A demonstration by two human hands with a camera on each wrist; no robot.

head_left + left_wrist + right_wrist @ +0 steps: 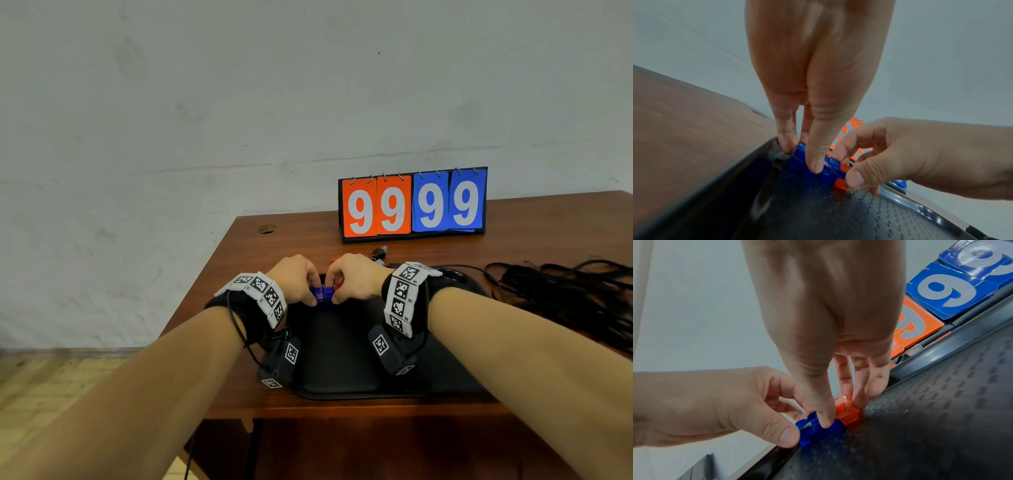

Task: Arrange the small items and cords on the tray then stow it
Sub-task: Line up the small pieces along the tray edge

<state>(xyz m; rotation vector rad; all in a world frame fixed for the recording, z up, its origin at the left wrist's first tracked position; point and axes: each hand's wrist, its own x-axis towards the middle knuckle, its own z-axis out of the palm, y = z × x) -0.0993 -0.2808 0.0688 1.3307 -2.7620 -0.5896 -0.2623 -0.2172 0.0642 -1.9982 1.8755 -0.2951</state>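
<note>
left hand [297, 278]: thumb and fingers pinch blue clips [322, 293]
right hand [356, 277]: pinches blue and orange clips [847, 412]
tray [342, 356]: clips at 12 o'clock edge

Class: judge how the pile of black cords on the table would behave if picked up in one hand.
The black cords would probably be floppy: they lie in loose, thin loops. The strands cross, so they would likely snag and lift as one clump. Loops sprawl toward the table edge, so ends may trail.

We are seeing the tray [342, 377] lying on the surface [274, 246], small clips [322, 293] sitting at its far edge, scoreboard [412, 205] standing behind, cords [565, 291] sprawling to the right.
</note>
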